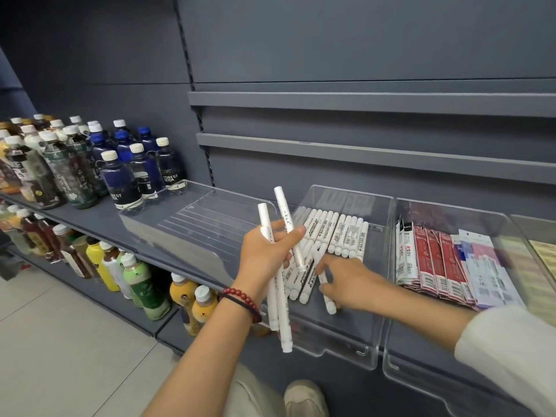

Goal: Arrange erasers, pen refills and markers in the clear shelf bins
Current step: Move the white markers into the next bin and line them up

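My left hand (264, 254) grips a bunch of white markers (282, 212) upright at the left edge of the middle clear bin (346, 344). Inside that bin lie rows of white markers (346, 233), some neat at the back, some piled at the left. My right hand (349, 281) reaches into the bin and its fingers curl round one loose white marker (328, 299) near the front. The right clear bin (421, 377) holds packets of pen refills (436, 263) in red, white and pale wrappers. The left clear bin (192, 224) holds nothing.
Drink bottles (120, 176) crowd the shelf left of the bins, and more bottles (141, 281) stand on the shelf below. Two grey shelf rails (361, 155) run along the back panel above. Another clear bin edge (541, 251) shows at far right.
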{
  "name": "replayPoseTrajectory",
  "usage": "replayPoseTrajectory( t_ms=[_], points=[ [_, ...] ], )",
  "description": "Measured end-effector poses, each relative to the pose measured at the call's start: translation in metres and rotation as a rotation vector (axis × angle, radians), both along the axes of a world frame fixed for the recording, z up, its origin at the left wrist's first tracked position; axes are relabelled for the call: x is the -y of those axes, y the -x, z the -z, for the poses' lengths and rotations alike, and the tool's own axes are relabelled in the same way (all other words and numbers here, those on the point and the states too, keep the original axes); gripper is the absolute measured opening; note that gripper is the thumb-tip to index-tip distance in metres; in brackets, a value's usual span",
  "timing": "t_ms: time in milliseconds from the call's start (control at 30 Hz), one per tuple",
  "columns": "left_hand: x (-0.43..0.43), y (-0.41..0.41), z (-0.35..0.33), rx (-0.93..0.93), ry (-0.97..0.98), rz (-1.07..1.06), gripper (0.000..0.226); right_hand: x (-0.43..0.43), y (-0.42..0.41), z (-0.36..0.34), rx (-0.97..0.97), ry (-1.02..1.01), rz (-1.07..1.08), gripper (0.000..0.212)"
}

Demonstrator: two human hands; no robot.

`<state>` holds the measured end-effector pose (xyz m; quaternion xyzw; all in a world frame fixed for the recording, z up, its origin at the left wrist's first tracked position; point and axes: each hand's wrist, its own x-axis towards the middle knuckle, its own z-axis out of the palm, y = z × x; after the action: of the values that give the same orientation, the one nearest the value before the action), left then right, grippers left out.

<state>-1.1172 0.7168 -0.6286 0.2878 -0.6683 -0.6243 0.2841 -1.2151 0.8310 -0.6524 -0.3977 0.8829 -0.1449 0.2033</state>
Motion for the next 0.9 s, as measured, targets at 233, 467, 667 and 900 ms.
replayPoseTrajectory(
  t_ms=[233, 467, 667, 900],
  points=[
    [0.003, -0.002, 0.002, -0.014, -0.006, -0.013, 0.042, 0.006, -0.006, 0.013, 0.136, 0.075, 0.16, 0.042],
    [0.003, -0.002, 0.001, -0.019, -0.001, -0.005, 0.031, 0.009, -0.004, 0.018, 0.16, 0.075, 0.147, 0.034],
    [-0.002, 0.001, 0.001, -0.02, 0.014, 0.015, 0.016, 0.021, 0.004, 0.017, 0.077, 0.029, 0.134, 0.026],
    [0.001, -0.003, 0.001, 0.011, 0.033, 0.005, 0.024, 0.013, 0.02, -0.006, 0.095, 0.195, 0.154, 0.045]
  ],
)
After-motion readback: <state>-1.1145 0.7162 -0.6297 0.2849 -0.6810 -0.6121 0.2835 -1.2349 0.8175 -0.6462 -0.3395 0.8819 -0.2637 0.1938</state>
